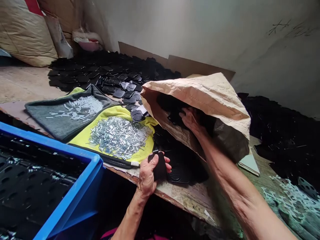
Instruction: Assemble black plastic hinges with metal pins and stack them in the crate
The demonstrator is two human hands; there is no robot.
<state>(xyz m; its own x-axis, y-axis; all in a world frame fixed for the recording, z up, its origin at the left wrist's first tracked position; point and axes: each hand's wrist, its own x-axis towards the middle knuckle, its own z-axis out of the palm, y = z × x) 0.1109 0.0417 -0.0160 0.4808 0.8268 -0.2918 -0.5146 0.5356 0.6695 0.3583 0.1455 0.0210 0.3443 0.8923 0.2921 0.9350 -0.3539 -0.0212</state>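
My left hand is closed around a flat black plastic piece at the table's front edge, thumb on its face and fingertips showing at the far side. A small metallic bit shows at the top of that piece. My right hand reaches into the mouth of a brown paper sack lying on its side. Its fingers are bent among dark pieces in the sack; what they grip is hidden in shadow. Between the hands, ridged black pieces lie below the sack's mouth.
A yellow cloth bears a heap of small metal pins. White plastic bits lie on a grey cloth. A blue crate stands front left. Black pieces are heaped behind, with another dark heap at right.
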